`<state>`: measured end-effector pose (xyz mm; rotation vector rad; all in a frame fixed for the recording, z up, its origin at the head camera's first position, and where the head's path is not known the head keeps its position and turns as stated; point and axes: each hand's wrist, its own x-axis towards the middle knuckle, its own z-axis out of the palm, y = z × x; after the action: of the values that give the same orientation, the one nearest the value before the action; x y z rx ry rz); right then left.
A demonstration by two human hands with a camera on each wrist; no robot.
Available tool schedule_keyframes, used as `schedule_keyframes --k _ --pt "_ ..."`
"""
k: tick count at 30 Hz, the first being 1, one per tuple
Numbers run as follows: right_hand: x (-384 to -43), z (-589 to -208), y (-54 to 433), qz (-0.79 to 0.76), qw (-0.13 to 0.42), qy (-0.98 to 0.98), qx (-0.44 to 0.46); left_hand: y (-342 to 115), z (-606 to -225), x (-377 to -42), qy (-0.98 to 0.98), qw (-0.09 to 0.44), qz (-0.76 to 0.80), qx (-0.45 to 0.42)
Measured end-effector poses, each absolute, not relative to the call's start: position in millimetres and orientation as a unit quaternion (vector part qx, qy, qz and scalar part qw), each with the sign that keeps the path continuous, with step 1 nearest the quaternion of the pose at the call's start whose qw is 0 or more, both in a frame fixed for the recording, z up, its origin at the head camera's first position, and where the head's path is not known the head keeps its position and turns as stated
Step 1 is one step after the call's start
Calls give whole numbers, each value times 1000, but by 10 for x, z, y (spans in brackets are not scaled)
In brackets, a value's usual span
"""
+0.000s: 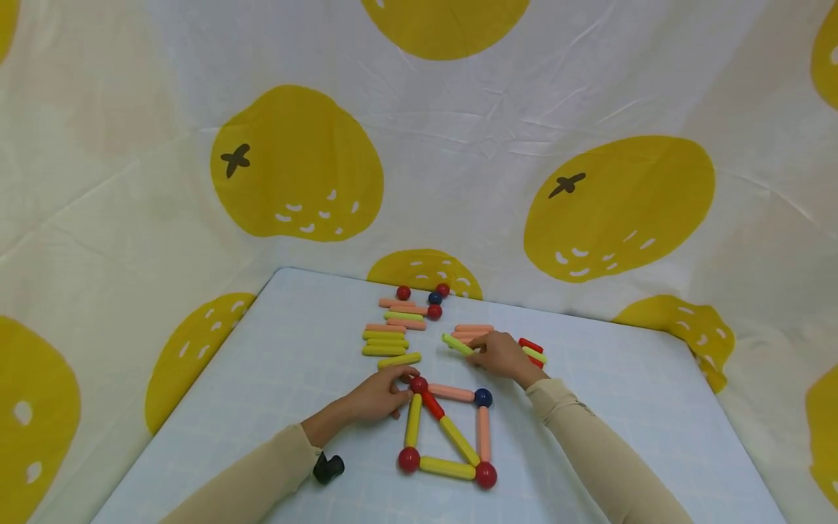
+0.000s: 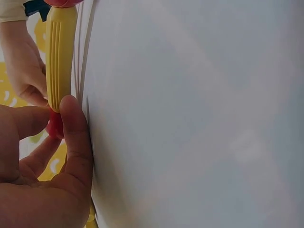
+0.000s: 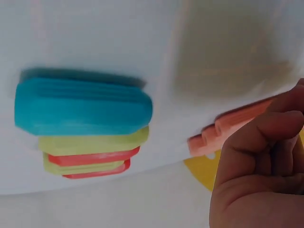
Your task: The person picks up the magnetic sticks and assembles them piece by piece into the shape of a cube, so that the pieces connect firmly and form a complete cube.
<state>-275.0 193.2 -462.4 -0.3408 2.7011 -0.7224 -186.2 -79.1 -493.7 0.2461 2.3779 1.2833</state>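
My left hand [image 1: 374,397] pinches a red ball [image 1: 419,384] at the upper left corner of a flat frame of rods and balls. In the left wrist view, thumb and fingers sit around that ball at the end of a yellow rod [image 2: 61,57]. The frame has pink rods [image 1: 452,393] at top and right, a blue ball [image 1: 483,397], two more red balls, and a red-and-yellow diagonal [image 1: 458,440]. Above the frame my right hand [image 1: 500,356] holds a yellow-green rod [image 1: 458,344] by one end. That rod is out of sight in the right wrist view.
Yellow and pink rods [image 1: 385,343] lie in rows behind the left hand, with loose balls [image 1: 435,312] farther back. Pink rods [image 1: 474,329] lie behind the right hand. A stack with a blue rod [image 3: 83,108] lies beside it. A black object [image 1: 329,468] is near the left sleeve.
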Motion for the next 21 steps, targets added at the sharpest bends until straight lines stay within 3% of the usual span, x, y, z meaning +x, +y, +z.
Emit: schedule_keyframes --k 4,21 --pt "-2710 -4582 1866 -307 186 927 -111 -784 -4915 -1856 856 215 461 88" --pt "-2430 -4394 1529 -361 189 891 -199 -784 -4843 -1844 854 215 462 107"
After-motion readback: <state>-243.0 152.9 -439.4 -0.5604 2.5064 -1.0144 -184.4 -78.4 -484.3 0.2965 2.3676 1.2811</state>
